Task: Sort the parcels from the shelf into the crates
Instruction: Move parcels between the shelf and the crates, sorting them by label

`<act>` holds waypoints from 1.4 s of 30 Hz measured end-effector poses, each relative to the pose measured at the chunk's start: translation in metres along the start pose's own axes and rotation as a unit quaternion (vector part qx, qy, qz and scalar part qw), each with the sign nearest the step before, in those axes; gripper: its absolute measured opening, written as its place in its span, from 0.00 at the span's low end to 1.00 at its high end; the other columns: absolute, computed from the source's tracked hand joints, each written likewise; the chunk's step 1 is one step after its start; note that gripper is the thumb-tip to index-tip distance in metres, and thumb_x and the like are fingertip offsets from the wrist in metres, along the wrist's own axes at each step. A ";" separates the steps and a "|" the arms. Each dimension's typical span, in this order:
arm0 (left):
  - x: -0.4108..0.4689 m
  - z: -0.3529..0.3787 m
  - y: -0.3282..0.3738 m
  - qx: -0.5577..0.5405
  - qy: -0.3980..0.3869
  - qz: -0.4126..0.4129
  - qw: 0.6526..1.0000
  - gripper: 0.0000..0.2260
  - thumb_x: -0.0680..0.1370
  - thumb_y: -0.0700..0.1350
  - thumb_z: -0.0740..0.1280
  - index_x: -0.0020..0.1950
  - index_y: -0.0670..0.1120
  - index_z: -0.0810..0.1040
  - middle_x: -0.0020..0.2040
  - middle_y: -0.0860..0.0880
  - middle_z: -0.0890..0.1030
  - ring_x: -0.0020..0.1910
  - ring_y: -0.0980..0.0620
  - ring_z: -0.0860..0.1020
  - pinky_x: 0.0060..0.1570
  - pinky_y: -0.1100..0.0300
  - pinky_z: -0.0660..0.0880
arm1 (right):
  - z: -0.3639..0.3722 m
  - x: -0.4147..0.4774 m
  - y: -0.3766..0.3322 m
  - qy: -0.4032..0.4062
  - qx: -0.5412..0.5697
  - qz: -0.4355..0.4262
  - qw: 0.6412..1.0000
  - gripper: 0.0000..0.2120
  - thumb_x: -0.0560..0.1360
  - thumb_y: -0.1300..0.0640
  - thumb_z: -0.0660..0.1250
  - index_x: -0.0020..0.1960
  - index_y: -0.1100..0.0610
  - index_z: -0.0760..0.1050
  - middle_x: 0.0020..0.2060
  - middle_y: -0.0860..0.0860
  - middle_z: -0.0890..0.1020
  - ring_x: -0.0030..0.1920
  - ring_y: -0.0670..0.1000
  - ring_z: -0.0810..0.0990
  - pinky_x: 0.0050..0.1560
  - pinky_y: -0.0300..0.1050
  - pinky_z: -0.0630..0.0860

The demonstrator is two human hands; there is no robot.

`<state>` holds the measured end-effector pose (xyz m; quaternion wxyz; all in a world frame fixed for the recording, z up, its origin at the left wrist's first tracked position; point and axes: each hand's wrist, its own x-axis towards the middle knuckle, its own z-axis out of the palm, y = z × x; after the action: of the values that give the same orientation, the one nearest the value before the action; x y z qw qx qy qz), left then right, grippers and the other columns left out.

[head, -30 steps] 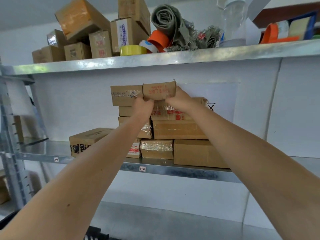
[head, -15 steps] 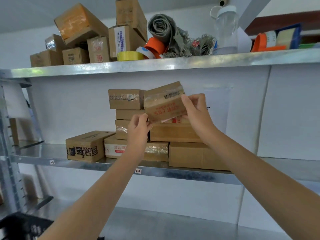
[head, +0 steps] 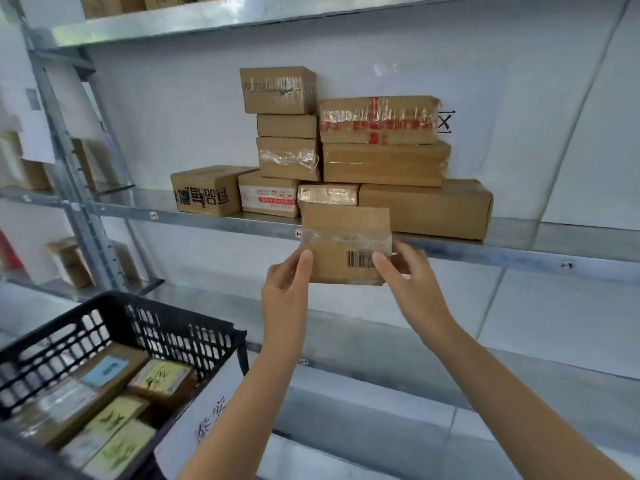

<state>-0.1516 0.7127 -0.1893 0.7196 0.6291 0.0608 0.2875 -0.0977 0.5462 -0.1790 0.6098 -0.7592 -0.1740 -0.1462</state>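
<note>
Lifted off the stack, the parcel (head: 346, 244) hung before the shelf (head: 512, 252) edge, pinched at its sides between my left hand (head: 287, 282) and right hand (head: 403, 275). It seemed light and stiff, its tape slippery; I judged bare cardboard edges the best hold.

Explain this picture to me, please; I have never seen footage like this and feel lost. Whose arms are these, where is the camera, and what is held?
There is no machine here. A person works with bare hands, and the one picture comes from a wide-angle camera worn on their head, looking forward and down. The left hand and right hand pinch a small cardboard parcel by its lower corners, thumbs on the front. The parcel bears clear tape and a barcode. Behind it, more cardboard parcels are stacked on a metal shelf. At the lower left stands a black plastic crate that already holds several flat packages.
</note>
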 end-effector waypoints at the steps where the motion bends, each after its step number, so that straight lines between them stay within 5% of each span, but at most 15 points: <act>1: -0.007 -0.005 -0.007 0.008 0.001 -0.008 1.000 0.04 0.78 0.58 0.68 0.51 0.64 0.81 0.56 0.59 0.79 0.51 0.70 0.79 0.50 0.70 0.71 | 0.005 -0.011 0.009 -0.004 0.003 0.013 1.000 0.10 0.79 0.47 0.65 0.60 0.40 0.72 0.55 0.45 0.72 0.48 0.29 0.74 0.44 0.19 0.69; 8: -0.030 -0.033 -0.019 0.071 -0.009 0.032 0.997 0.16 0.81 0.50 0.65 0.70 0.56 0.76 0.65 0.57 0.79 0.63 0.64 0.76 0.58 0.71 0.73 | 0.023 -0.040 0.027 -0.013 -0.022 0.032 0.999 0.16 0.80 0.47 0.65 0.67 0.48 0.74 0.57 0.42 0.78 0.58 0.40 0.76 0.59 0.37 0.71; 11: -0.028 -0.039 -0.015 0.116 0.025 0.061 0.991 0.16 0.82 0.45 0.65 0.68 0.59 0.77 0.60 0.53 0.76 0.59 0.59 0.76 0.57 0.72 0.72 | 0.024 -0.042 0.017 -0.008 -0.002 0.037 0.999 0.13 0.80 0.38 0.55 0.57 0.39 0.75 0.50 0.34 0.80 0.51 0.37 0.79 0.49 0.31 0.72; 14: -0.028 -0.041 -0.013 0.122 0.028 0.057 0.990 0.19 0.81 0.41 0.65 0.64 0.65 0.78 0.53 0.52 0.75 0.49 0.59 0.78 0.49 0.73 0.73 | 0.022 -0.038 0.012 0.008 0.024 0.053 0.998 0.18 0.81 0.38 0.49 0.57 0.43 0.75 0.48 0.42 0.82 0.45 0.42 0.82 0.47 0.35 0.77; 17: -0.031 -0.042 -0.014 0.055 0.012 0.032 0.998 0.18 0.82 0.40 0.64 0.60 0.62 0.81 0.55 0.48 0.76 0.49 0.57 0.82 0.56 0.63 0.77 | 0.018 -0.037 0.008 0.015 0.066 0.066 0.996 0.21 0.80 0.37 0.48 0.56 0.46 0.75 0.50 0.47 0.83 0.46 0.44 0.83 0.44 0.32 0.78; 21: -0.034 -0.042 -0.017 0.019 -0.009 0.019 1.000 0.12 0.83 0.40 0.60 0.56 0.53 0.82 0.60 0.45 0.80 0.54 0.53 0.83 0.64 0.50 0.76 | 0.015 -0.037 0.006 0.019 0.105 0.095 0.990 0.25 0.80 0.36 0.50 0.56 0.55 0.74 0.47 0.50 0.84 0.45 0.47 0.85 0.45 0.41 0.82; 25: -0.033 -0.045 -0.021 0.061 -0.018 0.017 0.998 0.08 0.83 0.51 0.60 0.48 0.56 0.78 0.51 0.51 0.84 0.54 0.52 0.82 0.62 0.43 0.76 | 0.010 -0.035 0.003 -0.010 0.103 0.164 0.981 0.27 0.79 0.34 0.52 0.49 0.57 0.74 0.44 0.52 0.85 0.43 0.49 0.85 0.42 0.41 0.80; 29: -0.033 -0.050 -0.026 0.059 -0.023 -0.002 0.998 0.14 0.79 0.64 0.60 0.44 0.55 0.75 0.47 0.51 0.84 0.55 0.48 0.82 0.61 0.42 0.76 | 0.014 -0.037 0.009 -0.020 0.095 0.183 0.978 0.22 0.79 0.44 0.64 0.49 0.65 0.72 0.47 0.53 0.85 0.48 0.51 0.83 0.46 0.45 0.81; 32: -0.036 -0.052 -0.031 0.027 -0.023 -0.030 0.999 0.15 0.77 0.65 0.63 0.43 0.55 0.74 0.48 0.50 0.84 0.54 0.48 0.82 0.59 0.42 0.78 | 0.017 -0.042 0.016 -0.010 0.077 0.169 0.982 0.17 0.78 0.45 0.66 0.43 0.58 0.69 0.48 0.53 0.85 0.49 0.50 0.83 0.51 0.48 0.82; 38: -0.041 -0.064 -0.038 0.000 0.008 -0.040 0.999 0.08 0.76 0.58 0.71 0.42 0.56 0.77 0.49 0.49 0.85 0.51 0.50 0.84 0.56 0.43 0.80 | 0.034 -0.047 0.021 -0.045 0.077 0.178 0.980 0.20 0.76 0.41 0.66 0.56 0.57 0.71 0.52 0.52 0.82 0.55 0.52 0.80 0.60 0.54 0.79; 42: -0.039 -0.080 -0.042 -0.005 0.036 -0.053 0.998 0.15 0.71 0.59 0.72 0.49 0.50 0.78 0.52 0.47 0.84 0.54 0.46 0.82 0.54 0.48 0.80 | 0.052 -0.043 0.022 -0.116 0.090 0.201 0.969 0.28 0.75 0.37 0.64 0.66 0.56 0.70 0.58 0.51 0.81 0.59 0.52 0.80 0.64 0.53 0.76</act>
<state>-0.2054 0.7618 -0.2553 0.7345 0.6106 0.1182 0.2716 -0.1262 0.5894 -0.2284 0.6685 -0.7322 -0.0995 0.0845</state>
